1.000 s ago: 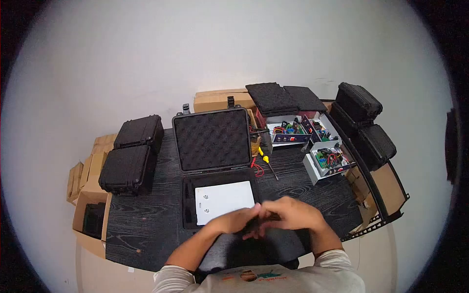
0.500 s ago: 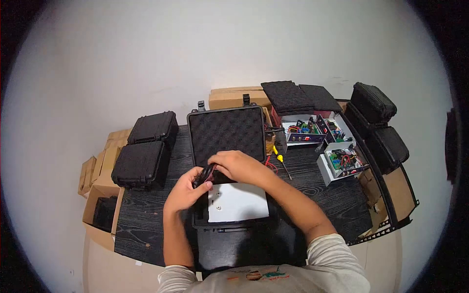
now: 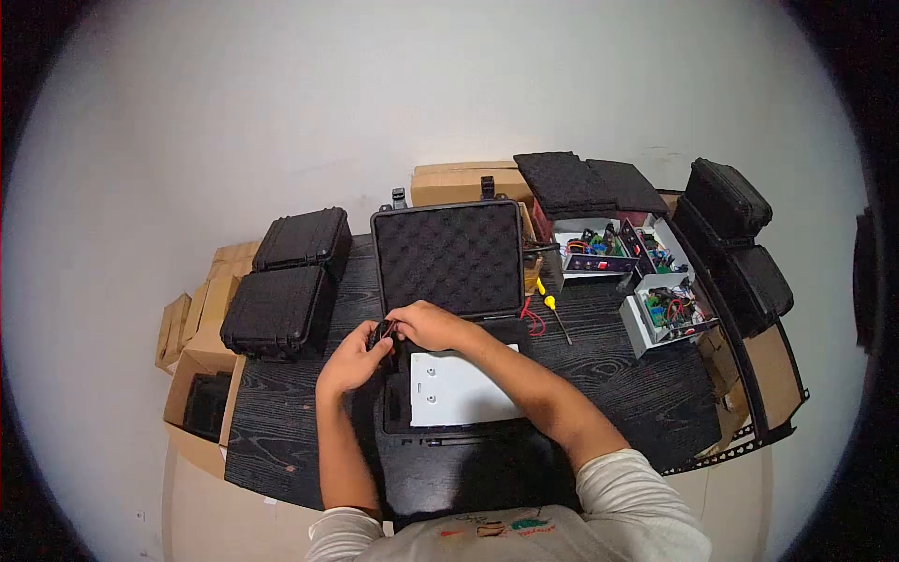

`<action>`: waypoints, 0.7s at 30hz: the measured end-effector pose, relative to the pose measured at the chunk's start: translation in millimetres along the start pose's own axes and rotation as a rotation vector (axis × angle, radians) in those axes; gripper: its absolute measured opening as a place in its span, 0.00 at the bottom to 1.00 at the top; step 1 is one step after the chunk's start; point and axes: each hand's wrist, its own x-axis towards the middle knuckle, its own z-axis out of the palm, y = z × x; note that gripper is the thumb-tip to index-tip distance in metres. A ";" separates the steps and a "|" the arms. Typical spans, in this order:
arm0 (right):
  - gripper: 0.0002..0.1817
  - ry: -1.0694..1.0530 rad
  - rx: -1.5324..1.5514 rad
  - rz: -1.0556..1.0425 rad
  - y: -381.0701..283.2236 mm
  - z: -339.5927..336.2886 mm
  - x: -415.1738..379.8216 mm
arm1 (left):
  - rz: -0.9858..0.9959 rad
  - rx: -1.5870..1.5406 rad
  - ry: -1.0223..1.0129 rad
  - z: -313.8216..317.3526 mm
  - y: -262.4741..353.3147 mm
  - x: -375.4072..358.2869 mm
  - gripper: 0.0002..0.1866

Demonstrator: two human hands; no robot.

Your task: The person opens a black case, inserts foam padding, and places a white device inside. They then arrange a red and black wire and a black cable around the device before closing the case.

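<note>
A bundle of black and red cable point(image 3: 380, 332) is pinched between both hands over the left side of an open black hard case point(image 3: 449, 258). My left hand point(image 3: 350, 362) grips its near-left side with thumb and fingers. On the right side, my right hand point(image 3: 426, 325) has its fingers closed on the same bundle, partly covering it. Below the hands, a white metal box point(image 3: 461, 389) with small round fittings on its left part lies in the dark foam of the case. The lid stands up behind, lined with bumpy foam.
A yellow-handled screwdriver point(image 3: 552, 307) and a red wire point(image 3: 532, 323) lie right of the case. Opened white units with circuit boards point(image 3: 670, 304) stand farther right. Closed black cases point(image 3: 278, 304) are stacked on both sides. A cardboard box point(image 3: 192, 440) sits at the left edge.
Both hands have pushed the cable bundle slightly down toward the case's left side, and it looks more gathered. More of the white box's left part shows. The view has shifted a little.
</note>
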 end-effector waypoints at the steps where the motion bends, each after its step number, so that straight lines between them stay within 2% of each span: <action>1: 0.15 -0.019 0.026 0.030 0.2 1.8 -1.0 | -0.036 -0.011 -0.005 -0.8 -4.9 1.4 0.12; 4: 0.15 0.072 -0.045 -0.108 12.1 13.8 -1.1 | -0.040 0.046 -0.025 -2.6 -10.3 0.7 0.14; 7: 0.14 0.056 -0.166 -0.128 16.8 15.7 -5.1 | -0.063 0.243 -0.064 -3.0 0.5 -2.1 0.16; 10: 0.14 -0.007 -0.219 -0.101 16.1 14.8 -5.7 | -0.094 0.220 -0.079 0.3 -7.4 1.9 0.19; 13: 0.13 -0.008 -0.262 -0.074 9.9 13.3 -8.3 | -0.080 0.290 -0.011 5.4 -4.4 -0.1 0.21; 16: 0.15 0.035 -0.228 -0.098 11.4 13.1 -9.4 | 0.163 0.438 0.126 9.5 -17.0 3.6 0.22; 19: 0.19 0.143 -0.163 -0.124 7.2 -0.2 -20.3 | 0.090 0.469 0.054 10.3 -18.3 7.9 0.21; 21: 0.21 0.169 -0.194 -0.094 10.7 -8.5 -28.7 | 0.188 0.526 0.057 14.7 -20.7 10.1 0.20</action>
